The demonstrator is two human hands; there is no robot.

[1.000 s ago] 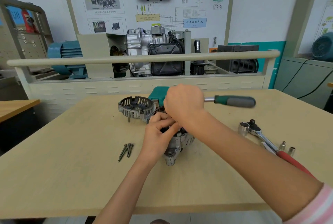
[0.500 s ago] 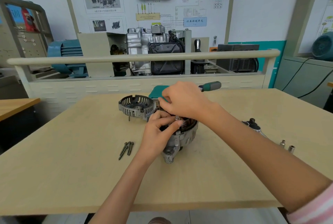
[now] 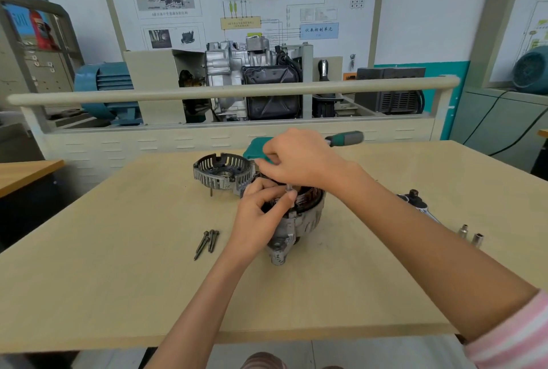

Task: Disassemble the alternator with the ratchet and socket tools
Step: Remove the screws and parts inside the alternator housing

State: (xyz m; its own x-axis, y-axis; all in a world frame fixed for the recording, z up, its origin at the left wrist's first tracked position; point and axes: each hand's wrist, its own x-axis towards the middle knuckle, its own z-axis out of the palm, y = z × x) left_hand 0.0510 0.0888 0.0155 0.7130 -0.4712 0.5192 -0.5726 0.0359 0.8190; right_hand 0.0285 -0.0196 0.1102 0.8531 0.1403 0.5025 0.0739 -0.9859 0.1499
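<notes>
left hand [image 3: 261, 214] pinches socket tip at alternator [image 3: 296, 220] rim | right hand [image 3: 299, 161] grips ratchet [image 3: 345, 138] above it, handle sticking out right | alternator under both hands' fingers | bolts [image 3: 207, 241] left of left fingers | end cover [image 3: 222, 173] behind them

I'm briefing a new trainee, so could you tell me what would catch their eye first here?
Mid-table, both hands meet over the alternator: the right hand holds a green-handled ratchet while the left hand pinches its socket end. The removed end cover lies just behind-left, three loose bolts front-left.
</notes>
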